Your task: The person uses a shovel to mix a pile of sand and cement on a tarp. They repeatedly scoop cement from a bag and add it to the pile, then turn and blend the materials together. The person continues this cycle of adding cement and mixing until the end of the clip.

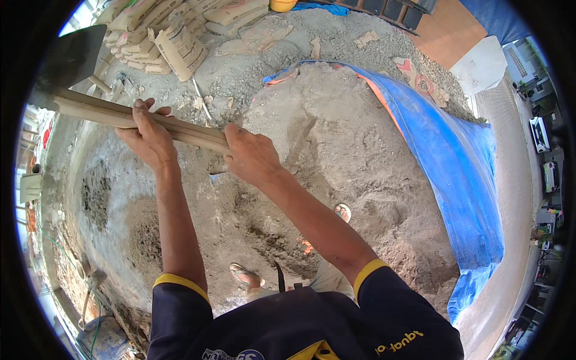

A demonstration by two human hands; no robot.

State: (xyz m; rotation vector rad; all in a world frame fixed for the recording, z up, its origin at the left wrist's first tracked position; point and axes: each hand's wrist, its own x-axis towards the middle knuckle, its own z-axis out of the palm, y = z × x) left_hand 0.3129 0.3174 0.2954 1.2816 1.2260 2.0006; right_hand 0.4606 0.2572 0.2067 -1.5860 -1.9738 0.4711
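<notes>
Both of my hands are closed around the wooden handle of a hoe, raised across the upper left. My left hand grips the shaft nearer the head, thumb and fingers wrapped round it. At the handle's near end, my right hand is closed in a fist. The broad dark blade is lifted at the far left, clear of the ground, and its lower part is blurred. Below and to the right of the handle spreads a big heap of grey-brown sand, with my sandalled feet at its near side.
A blue tarp lies along the heap's right side. Stacked paper cement bags and one upright bag stand at the far left. Grey gravel lies beyond the heap. A bucket and a green hose are at lower left.
</notes>
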